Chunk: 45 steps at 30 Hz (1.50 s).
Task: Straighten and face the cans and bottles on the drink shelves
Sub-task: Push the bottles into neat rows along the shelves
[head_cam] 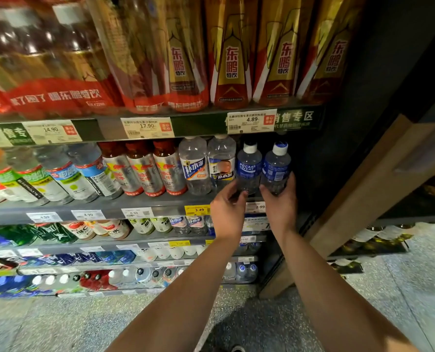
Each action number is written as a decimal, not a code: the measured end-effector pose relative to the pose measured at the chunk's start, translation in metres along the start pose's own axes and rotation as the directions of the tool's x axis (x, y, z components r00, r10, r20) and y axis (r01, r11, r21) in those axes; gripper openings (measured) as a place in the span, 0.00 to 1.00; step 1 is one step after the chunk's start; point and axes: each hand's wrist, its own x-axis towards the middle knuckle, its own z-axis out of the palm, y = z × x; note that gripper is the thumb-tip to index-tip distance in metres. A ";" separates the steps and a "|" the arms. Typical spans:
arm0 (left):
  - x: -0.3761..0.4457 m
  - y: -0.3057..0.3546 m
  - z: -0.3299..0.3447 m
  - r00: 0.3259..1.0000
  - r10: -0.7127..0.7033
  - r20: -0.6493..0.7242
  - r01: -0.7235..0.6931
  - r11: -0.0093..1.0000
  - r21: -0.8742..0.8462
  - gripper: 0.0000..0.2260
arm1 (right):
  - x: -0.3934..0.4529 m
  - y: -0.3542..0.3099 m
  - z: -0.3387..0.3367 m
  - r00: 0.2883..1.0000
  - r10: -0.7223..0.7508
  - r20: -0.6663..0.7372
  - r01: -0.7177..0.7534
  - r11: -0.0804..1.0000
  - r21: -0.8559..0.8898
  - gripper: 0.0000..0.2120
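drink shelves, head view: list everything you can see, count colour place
Pocari bottles: two, blue, white caps, second shelf, right end
clear water bottles: two, beside them on the left
red and silver bottles: three, second shelf, middle
gold bottles: at least three, top shelf, right
multipacks: red and gold, top shelf, left, blurred
price tags: several, white or yellow, shelf edges
lower shelves: mixed bottles, too many to count
left hand: grip on left Pocari bottle
right hand: grip on right Pocari bottle
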 end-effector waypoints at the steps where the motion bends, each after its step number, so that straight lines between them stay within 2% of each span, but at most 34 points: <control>1: -0.002 -0.002 -0.008 1.000 -0.005 -0.006 0.005 1.000 -0.011 0.14 | -0.007 -0.001 0.000 0.999 -0.018 -0.039 0.017 1.000 -0.017 0.36; 5: -0.016 -0.021 -0.050 0.999 -0.011 -0.051 0.011 1.000 -0.002 0.09 | -0.048 0.001 0.004 0.980 -0.120 -0.157 0.119 0.993 -0.017 0.26; 9: -0.035 -0.057 -0.098 0.996 -0.084 -0.033 0.084 0.996 0.017 0.07 | -0.091 0.010 0.021 0.986 -0.131 -0.100 0.126 0.991 -0.050 0.19; 12: -0.047 -0.086 -0.133 0.986 -0.168 -0.009 0.168 0.985 0.035 0.07 | -0.121 0.021 0.045 0.991 -0.120 -0.062 0.113 0.987 -0.112 0.17; 20: -0.042 -0.159 -0.223 0.959 -0.277 0.055 0.272 0.959 0.075 0.14 | -0.192 0.061 0.123 0.996 0.057 0.067 -0.038 0.965 -0.260 0.17; 23: -0.030 -0.188 -0.240 0.949 -0.303 0.090 0.297 0.952 0.074 0.13 | -0.202 0.077 0.151 0.992 0.082 0.093 -0.045 0.938 -0.344 0.16; 25: -0.019 -0.204 -0.241 0.938 -0.319 0.139 0.307 0.946 0.103 0.12 | -0.197 0.086 0.167 0.986 0.130 0.107 -0.083 0.928 -0.362 0.17; 29: 0.006 -0.223 -0.218 0.924 -0.319 0.209 0.302 0.947 0.110 0.16 | -0.174 0.105 0.193 0.970 0.209 0.120 -0.154 0.920 -0.362 0.19; 31: 0.016 -0.226 -0.198 0.931 -0.288 0.224 0.278 0.958 0.077 0.18 | -0.158 0.113 0.205 0.968 0.231 0.100 -0.190 0.931 -0.312 0.15; 33: 0.026 -0.227 -0.182 0.950 -0.247 0.192 0.241 0.969 0.055 0.19 | -0.148 0.117 0.215 0.971 0.225 0.081 -0.200 0.950 -0.239 0.16; 36: 0.037 -0.238 -0.156 0.969 -0.211 0.130 0.207 0.977 0.042 0.24 | -0.139 0.128 0.223 0.982 0.166 0.095 -0.140 0.962 -0.232 0.21; 40: 0.043 -0.255 -0.127 0.952 -0.252 0.174 0.249 0.968 0.043 0.29 | -0.138 0.145 0.226 0.995 0.090 0.035 -0.079 0.964 -0.255 0.23; 45: 0.043 -0.257 -0.118 0.955 -0.295 0.032 0.296 0.955 -0.013 0.23 | -0.131 0.150 0.232 0.991 0.136 0.005 -0.131 0.966 -0.222 0.24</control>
